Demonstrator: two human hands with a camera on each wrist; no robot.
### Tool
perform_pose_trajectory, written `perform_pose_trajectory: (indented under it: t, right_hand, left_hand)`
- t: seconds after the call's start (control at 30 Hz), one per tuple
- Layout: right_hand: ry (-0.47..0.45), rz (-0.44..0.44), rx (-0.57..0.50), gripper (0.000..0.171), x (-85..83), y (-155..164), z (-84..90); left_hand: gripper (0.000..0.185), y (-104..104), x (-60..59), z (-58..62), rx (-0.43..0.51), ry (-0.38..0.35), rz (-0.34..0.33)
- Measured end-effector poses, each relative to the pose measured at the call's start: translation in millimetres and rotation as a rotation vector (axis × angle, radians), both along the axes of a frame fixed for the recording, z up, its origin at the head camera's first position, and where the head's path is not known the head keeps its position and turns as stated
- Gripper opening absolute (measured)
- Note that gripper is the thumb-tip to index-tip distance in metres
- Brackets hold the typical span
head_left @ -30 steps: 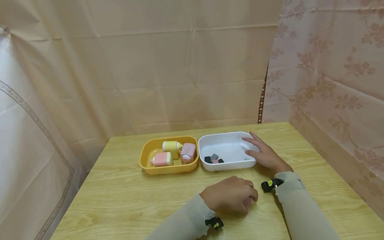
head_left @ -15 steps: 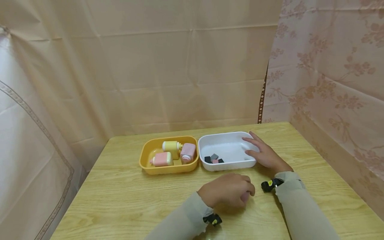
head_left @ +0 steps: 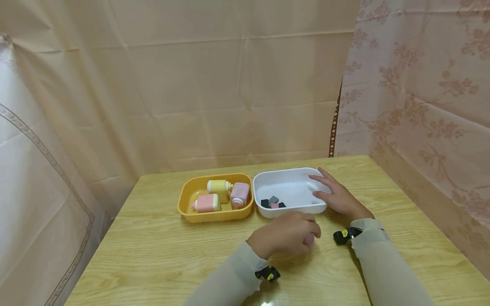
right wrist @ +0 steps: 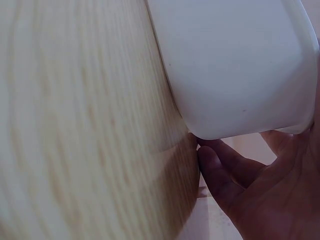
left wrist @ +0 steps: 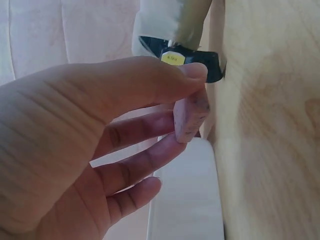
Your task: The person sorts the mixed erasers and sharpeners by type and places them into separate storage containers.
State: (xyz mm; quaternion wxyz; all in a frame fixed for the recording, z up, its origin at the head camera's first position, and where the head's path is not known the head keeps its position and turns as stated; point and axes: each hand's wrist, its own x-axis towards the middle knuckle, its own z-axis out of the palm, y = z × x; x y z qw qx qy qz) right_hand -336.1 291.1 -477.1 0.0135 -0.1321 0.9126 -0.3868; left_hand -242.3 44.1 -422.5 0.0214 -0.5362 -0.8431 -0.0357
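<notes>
Since a second ago the left hand (head_left: 285, 239) has lifted off the light wooden table (head_left: 153, 250) toward the white plastic tub (head_left: 289, 174); the right hand (head_left: 338, 197) has stayed, fingers straight against the tub's right rim. Beside the tub sits a rounded orange plastic tub (head_left: 183, 204). Only the left wrist view shows the small flat pink block (left wrist: 189, 117), pinched between thumb and fingertips, long axis roughly upright in that view. From the head camera it is mostly hidden behind the fingers.
</notes>
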Motion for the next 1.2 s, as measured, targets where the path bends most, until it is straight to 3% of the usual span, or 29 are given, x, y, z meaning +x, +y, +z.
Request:
perform_pose_trajectory:
  t: [0.37,1.2]
  right_hand:
    - [0.034,0.024,0.005,0.056,-0.6,1.5,-0.4]
    - [0.036,0.038,0.007,0.056,1.5,1.8,1.4]
  left_hand:
    - [0.023,-13.4,-12.4,8.2,0.148,-0.019,0.055]
    - [0.012,-39.5,-31.5,18.8,0.292,0.075,0.202]
